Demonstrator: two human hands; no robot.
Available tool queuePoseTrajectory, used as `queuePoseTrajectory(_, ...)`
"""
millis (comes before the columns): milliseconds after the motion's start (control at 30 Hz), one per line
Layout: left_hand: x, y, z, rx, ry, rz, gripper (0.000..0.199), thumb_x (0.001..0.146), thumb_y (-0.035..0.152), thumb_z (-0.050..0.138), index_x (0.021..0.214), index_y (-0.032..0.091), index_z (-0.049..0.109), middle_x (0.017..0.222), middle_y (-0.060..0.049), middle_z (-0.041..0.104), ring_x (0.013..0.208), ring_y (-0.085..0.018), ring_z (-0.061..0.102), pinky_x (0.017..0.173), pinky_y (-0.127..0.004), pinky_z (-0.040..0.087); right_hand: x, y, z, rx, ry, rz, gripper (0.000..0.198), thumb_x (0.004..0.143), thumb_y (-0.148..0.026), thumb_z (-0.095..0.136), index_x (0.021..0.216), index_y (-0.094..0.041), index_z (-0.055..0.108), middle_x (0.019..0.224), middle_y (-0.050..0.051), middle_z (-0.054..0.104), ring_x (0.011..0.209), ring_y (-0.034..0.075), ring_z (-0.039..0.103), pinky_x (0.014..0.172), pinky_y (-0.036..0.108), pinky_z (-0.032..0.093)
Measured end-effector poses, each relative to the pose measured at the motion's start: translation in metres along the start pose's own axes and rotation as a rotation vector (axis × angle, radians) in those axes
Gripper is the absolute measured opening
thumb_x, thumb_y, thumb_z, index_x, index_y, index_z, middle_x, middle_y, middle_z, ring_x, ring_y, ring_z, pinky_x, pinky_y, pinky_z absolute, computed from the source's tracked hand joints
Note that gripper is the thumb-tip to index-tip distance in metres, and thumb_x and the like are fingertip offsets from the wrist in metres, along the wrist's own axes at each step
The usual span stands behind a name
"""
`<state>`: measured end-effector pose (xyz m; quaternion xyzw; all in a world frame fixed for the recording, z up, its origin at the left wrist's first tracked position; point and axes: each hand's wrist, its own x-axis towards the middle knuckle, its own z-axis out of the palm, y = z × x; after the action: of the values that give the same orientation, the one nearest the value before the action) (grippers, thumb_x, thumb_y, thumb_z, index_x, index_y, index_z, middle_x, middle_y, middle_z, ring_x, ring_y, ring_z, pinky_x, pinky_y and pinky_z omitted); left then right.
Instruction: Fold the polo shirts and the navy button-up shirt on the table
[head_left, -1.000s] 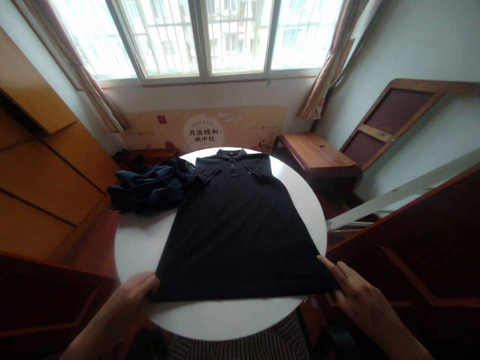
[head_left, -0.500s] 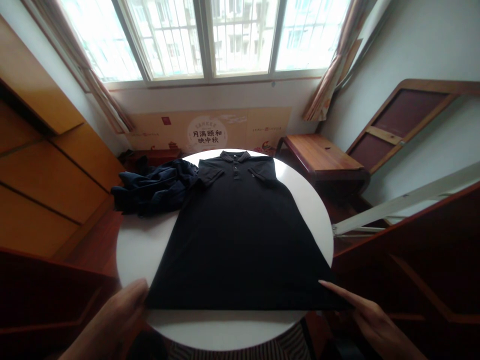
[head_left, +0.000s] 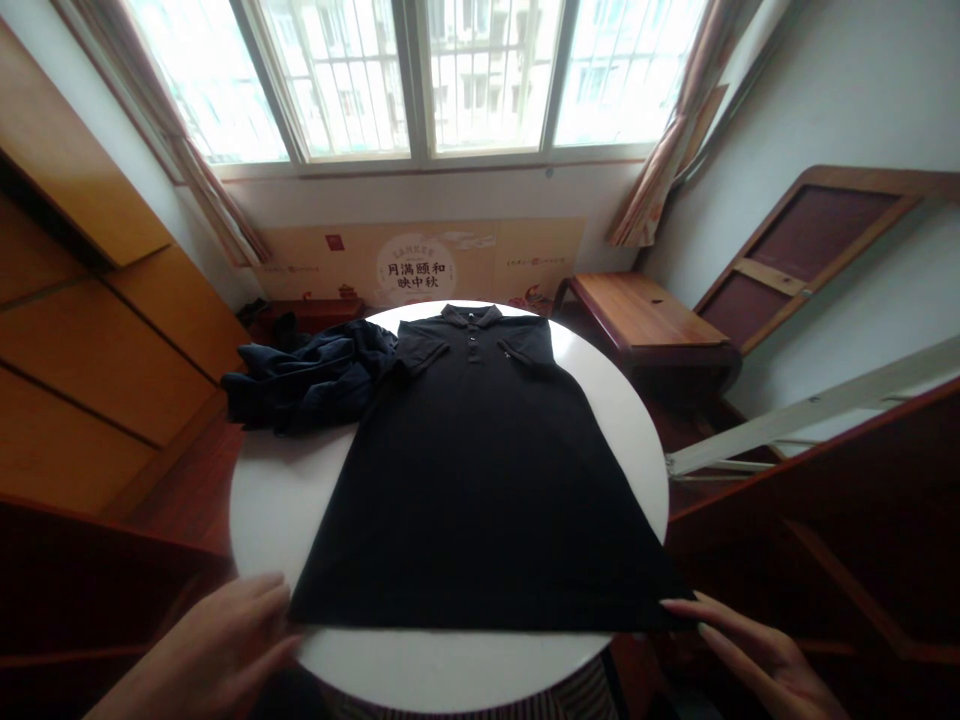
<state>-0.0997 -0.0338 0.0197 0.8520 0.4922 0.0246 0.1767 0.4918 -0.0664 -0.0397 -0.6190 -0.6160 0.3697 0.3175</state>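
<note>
A black short-sleeved polo shirt (head_left: pixel 480 480) lies front up, with its collar at the far side and both sleeves folded inward over the chest. Its hem stretches straight along the near side. At the left hem corner, my left hand (head_left: pixel 225 640) is closed, thumb and fingers pinching the cloth. My right hand (head_left: pixel 757 645) grips the right hem corner, which reaches past the rim of the white round table (head_left: pixel 281 510); one fingertip rests on top of the fabric. Left of the shirt, a crumpled dark blue garment (head_left: pixel 315 375) hangs slightly over the rim.
A wooden bench-like stool (head_left: pixel 652 310) stands beyond the table at the right. Orange-brown cabinets (head_left: pixel 97 340) line the left side. Barred windows (head_left: pixel 487 80) and a printed board (head_left: pixel 480 265) are behind. Dark red wooden furniture (head_left: pixel 847 540) flanks the near right.
My right hand has shifted its fingers outward and nearer along the hem corner. My left hand has come slightly nearer. The hem has moved a little towards me; the dark blue garment stays put.
</note>
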Motion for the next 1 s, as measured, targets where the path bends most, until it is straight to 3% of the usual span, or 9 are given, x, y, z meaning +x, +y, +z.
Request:
queuePoseTrajectory(167, 0.044, 0.053, -0.026, 0.015, 0.114, 0.122, 0.025, 0.097, 0.029, 0.051, 0.075, 0.020, 0.057, 0.076, 0.000, 0.061, 0.066, -0.013, 0.057, 0.060, -0.024, 0.042, 0.024, -0.036, -0.012, 0.012, -0.084, 0.000, 0.045, 0.087, -0.059, 0.058, 0.094, -0.020, 0.080, 0.099, 0.013, 0.076, 0.090, 0.029, 0.073, 0.077, 0.033, 0.061)
queuePoseTrajectory(267, 0.093, 0.097, -0.025, 0.024, 0.081, 0.378, 0.023, 0.097, 0.029, 0.050, 0.077, 0.020, 0.055, 0.078, -0.001, 0.059, 0.068, -0.014, 0.055, 0.064, -0.027, 0.043, 0.052, -0.054, -0.027, -0.078, -0.281, -0.038, 0.043, 0.089, -0.051, 0.060, 0.121, -0.025, 0.071, 0.090, 0.007, 0.075, 0.080, 0.023, 0.072, 0.069, 0.029, 0.060)
queuePoseTrajectory(433, 0.174, 0.179, 0.005, 0.139, 0.054, 0.698, 0.028, 0.095, 0.044, 0.053, 0.098, 0.017, 0.057, 0.094, -0.008, 0.060, 0.081, -0.020, 0.058, 0.067, -0.032, 0.046, 0.105, -0.064, -0.040, -0.142, -0.441, 0.078, 0.066, 0.092, -0.051, 0.054, 0.149, -0.020, 0.042, 0.066, 0.001, 0.068, 0.061, 0.018, 0.068, 0.056, 0.025, 0.054)
queuePoseTrajectory(567, 0.214, 0.237, 0.035, 0.154, 0.062, 0.749, 0.053, 0.097, 0.057, 0.041, 0.122, 0.013, 0.054, 0.099, -0.013, 0.059, 0.080, -0.022, 0.058, 0.057, -0.031, 0.043, 0.135, -0.064, -0.033, -0.031, -0.541, 0.250, 0.087, 0.088, -0.055, 0.057, 0.156, -0.018, 0.018, 0.061, 0.002, 0.068, 0.051, 0.020, 0.067, 0.045, 0.024, 0.049)
queuePoseTrajectory(633, 0.227, 0.258, 0.046, 0.193, 0.044, 0.729, 0.064, 0.096, 0.063, 0.037, 0.143, 0.019, 0.042, 0.105, -0.014, 0.058, 0.080, -0.023, 0.060, 0.057, -0.031, 0.042, 0.147, -0.061, -0.032, -0.005, -0.578, 0.249, 0.097, 0.083, -0.056, 0.063, 0.156, -0.020, 0.012, 0.062, 0.000, 0.067, 0.051, 0.019, 0.066, 0.045, 0.023, 0.048)
queuePoseTrajectory(700, 0.236, 0.274, 0.056, 0.289, -0.034, 0.692, 0.069, 0.095, 0.064, 0.039, 0.154, 0.033, 0.025, 0.109, -0.013, 0.058, 0.078, -0.024, 0.060, 0.059, -0.032, 0.043, 0.164, -0.057, -0.034, -0.020, -0.568, 0.234, 0.099, 0.079, -0.058, 0.067, 0.155, -0.021, 0.016, 0.059, -0.003, 0.064, 0.049, 0.017, 0.063, 0.044, 0.022, 0.046)
queuePoseTrajectory(767, 0.242, 0.287, 0.065, 0.382, -0.145, 0.670, 0.068, 0.094, 0.059, 0.048, 0.154, 0.040, 0.022, 0.102, -0.011, 0.060, 0.076, -0.025, 0.059, 0.061, -0.035, 0.045, 0.187, -0.056, -0.041, -0.042, -0.499, 0.203, 0.090, 0.078, -0.058, 0.069, 0.149, -0.019, 0.032, 0.061, -0.002, 0.062, 0.048, 0.014, 0.060, 0.045, 0.022, 0.046)
queuePoseTrajectory(867, 0.244, 0.305, 0.076, 0.457, -0.213, 0.617, 0.053, 0.096, 0.033, 0.053, 0.148, 0.033, 0.041, 0.085, -0.010, 0.061, 0.076, -0.028, 0.057, 0.057, -0.036, 0.046, 0.238, -0.065, -0.050, -0.012, -0.358, 0.124, 0.064, 0.076, -0.048, 0.075, 0.126, -0.013, 0.058, 0.071, 0.003, 0.065, 0.058, 0.014, 0.062, 0.055, 0.024, 0.050)
queuePoseTrajectory(1000, 0.250, 0.321, 0.085, 0.442, -0.230, 0.532, 0.037, 0.093, 0.009, 0.044, 0.125, 0.013, 0.062, 0.076, -0.012, 0.061, 0.067, -0.027, 0.059, 0.047, -0.033, 0.044, 0.323, -0.088, -0.051, 0.170, -0.081, 0.132, 0.024, 0.078, -0.021, 0.075, 0.099, -0.011, 0.068, 0.082, 0.008, 0.066, 0.073, 0.016, 0.064, 0.068, 0.027, 0.054)
